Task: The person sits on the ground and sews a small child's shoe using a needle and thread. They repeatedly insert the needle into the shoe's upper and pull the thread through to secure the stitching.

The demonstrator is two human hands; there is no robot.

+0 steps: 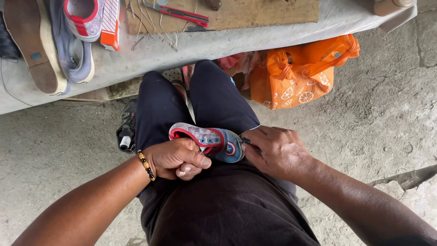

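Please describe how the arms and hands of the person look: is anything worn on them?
Both forearms are bare, with no sleeves and no gloves. The left hand has a beaded bracelet at its wrist, with black and amber beads. The right hand shows no ring, watch or bracelet.

- Workbench [218, 45], covered in grey sheet, carried a brown sole [32, 45], two grey shoes [73, 50], a wooden board [255, 11] with red-handled pliers [182, 13] and loose threads [154, 27].
- Concrete floor [373, 118], cracked, bore an orange bag [300, 73].
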